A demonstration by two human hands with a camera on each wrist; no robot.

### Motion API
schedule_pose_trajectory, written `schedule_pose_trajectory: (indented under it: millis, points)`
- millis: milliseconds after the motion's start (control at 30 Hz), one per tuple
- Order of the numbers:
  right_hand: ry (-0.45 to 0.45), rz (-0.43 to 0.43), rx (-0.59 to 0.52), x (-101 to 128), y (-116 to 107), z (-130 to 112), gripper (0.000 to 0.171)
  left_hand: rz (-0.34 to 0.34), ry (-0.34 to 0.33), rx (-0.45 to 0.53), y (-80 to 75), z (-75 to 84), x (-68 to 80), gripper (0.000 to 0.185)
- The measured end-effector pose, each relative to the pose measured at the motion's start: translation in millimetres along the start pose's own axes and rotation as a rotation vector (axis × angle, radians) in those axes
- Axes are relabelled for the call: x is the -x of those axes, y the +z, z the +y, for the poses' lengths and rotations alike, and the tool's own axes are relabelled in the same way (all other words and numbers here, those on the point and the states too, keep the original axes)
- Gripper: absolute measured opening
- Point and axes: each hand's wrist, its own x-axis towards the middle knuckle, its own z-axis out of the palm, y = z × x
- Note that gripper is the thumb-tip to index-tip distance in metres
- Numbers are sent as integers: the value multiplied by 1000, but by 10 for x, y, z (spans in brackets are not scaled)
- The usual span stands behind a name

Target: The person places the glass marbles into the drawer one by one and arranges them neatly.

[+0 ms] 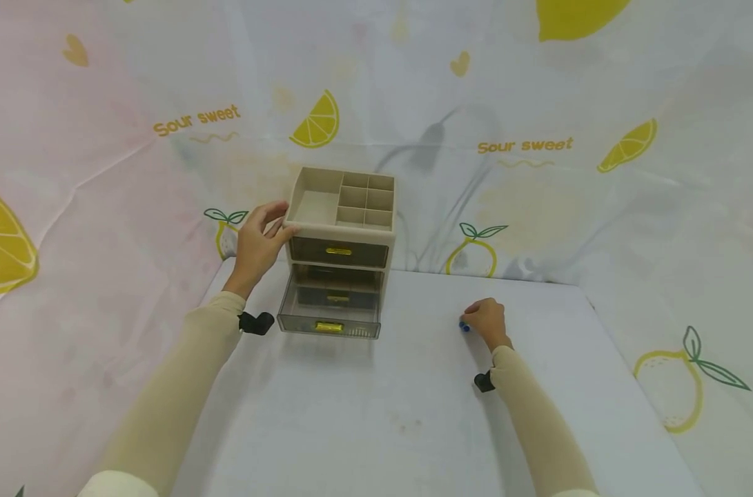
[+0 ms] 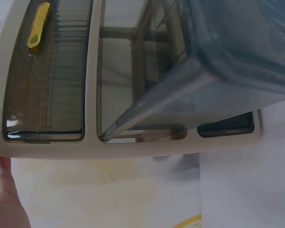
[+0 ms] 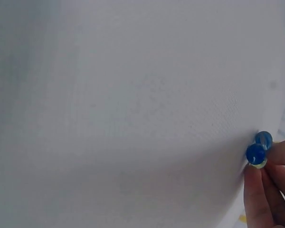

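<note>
At left, the left hand (image 1: 258, 245) is bracing the organizer (image 1: 341, 235), fingers relaxed against its side, its bottom drawer (image 1: 329, 314) pulled open. Rightward, the right hand (image 1: 488, 323) is pinching blue beads (image 1: 464, 326) on the table (image 1: 376, 414); seemingly, carrying them to the drawer comes next.

The table (image 1: 413, 414) is covered with a plain white cloth, faintly marked with a few grey smudges near its middle. At its far edge, left of centre, stands a beige drawer organiser (image 1: 341, 235) with an open, compartmented top and smoky transparent drawers with gold handles; the bottom drawer (image 1: 329, 314) is pulled out over the cloth. Well apart to the right, two small blue marbles (image 3: 258, 149) rest on the cloth, touching each other. A lemon-print sheet (image 1: 538, 138) rises behind the table.
</note>
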Motion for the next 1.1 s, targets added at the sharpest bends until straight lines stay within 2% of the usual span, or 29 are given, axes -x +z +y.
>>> schedule_pose_trajectory:
  millis: [700, 967, 1100]
  points:
    - [-12, 38, -10, -15, 51, 37, 15, 2, -3, 4, -3, -4, 1, 49]
    - [-74, 53, -23, -15, 33, -69, 15, -4, -8, 17, -7, -3, 5, 49]
    - [-93, 43, -69, -5, 0, -177, 17, 0, -11, 13, -5, 8, 4, 49]
